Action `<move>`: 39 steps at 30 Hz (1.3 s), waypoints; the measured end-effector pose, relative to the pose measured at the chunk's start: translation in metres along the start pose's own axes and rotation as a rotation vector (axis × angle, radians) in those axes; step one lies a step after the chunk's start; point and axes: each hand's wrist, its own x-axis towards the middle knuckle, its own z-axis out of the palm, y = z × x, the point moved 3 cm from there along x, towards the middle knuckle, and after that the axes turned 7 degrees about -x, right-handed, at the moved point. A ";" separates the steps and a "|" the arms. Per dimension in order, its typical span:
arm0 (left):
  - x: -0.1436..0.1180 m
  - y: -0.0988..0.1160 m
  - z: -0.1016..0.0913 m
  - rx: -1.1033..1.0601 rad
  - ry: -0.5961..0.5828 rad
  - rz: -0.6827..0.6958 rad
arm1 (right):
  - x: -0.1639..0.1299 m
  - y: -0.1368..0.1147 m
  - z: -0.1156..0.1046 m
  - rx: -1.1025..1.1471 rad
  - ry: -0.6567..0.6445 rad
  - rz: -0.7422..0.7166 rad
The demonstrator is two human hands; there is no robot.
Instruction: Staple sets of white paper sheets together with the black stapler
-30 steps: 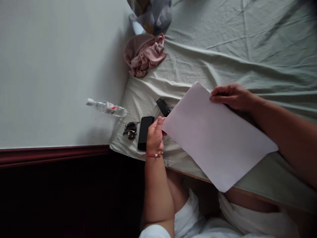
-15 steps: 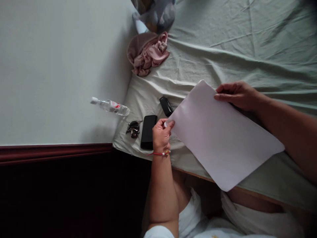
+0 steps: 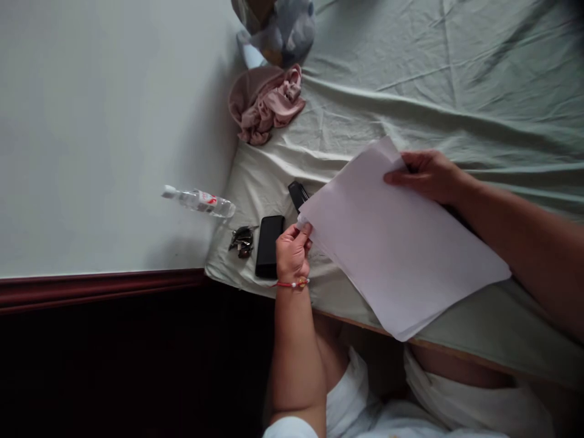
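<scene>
Several sheets of white paper (image 3: 401, 243) are held between my two hands, tilted above the near edge of the covered bed. My left hand (image 3: 292, 252), with a red bracelet at the wrist, pinches their left corner between thumb and fingers. On the far edge my right hand (image 3: 422, 175) grips the paper, thumb on top. The sheets are slightly fanned out, with edges of lower ones showing along the near side and at the far corner. Just left of my left hand lies a black phone-like slab (image 3: 269, 245). A small black object (image 3: 298, 193) is partly covered by the paper.
A bunch of keys (image 3: 242, 241) and a clear plastic bottle (image 3: 199, 201) are by the wall at left. Farther back are a crumpled pink cloth (image 3: 267, 104) and a plastic bag (image 3: 289, 33). A pale green sheet (image 3: 456, 79) spreads over the bed.
The sheets have slid slightly apart, so lower edges now show. My right hand has shifted a little left along the paper's edge. The whole view has moved slightly.
</scene>
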 end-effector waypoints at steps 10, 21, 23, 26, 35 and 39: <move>-0.003 0.001 0.002 -0.114 0.099 0.001 | 0.005 0.003 -0.001 -0.018 0.161 0.011; 0.005 -0.003 -0.003 -0.133 0.188 0.068 | 0.003 0.002 -0.005 0.008 0.150 0.019; 0.005 -0.003 -0.004 -0.159 0.183 0.067 | 0.003 0.001 -0.004 0.026 0.115 0.022; 0.006 -0.005 -0.004 -0.186 0.150 0.073 | 0.003 0.002 -0.003 0.041 0.069 0.025; 0.005 -0.013 0.005 -0.145 0.028 0.163 | 0.003 0.005 -0.004 0.007 0.062 0.021; 0.004 -0.014 0.007 -0.118 -0.008 0.181 | 0.004 0.006 -0.004 -0.050 0.085 0.016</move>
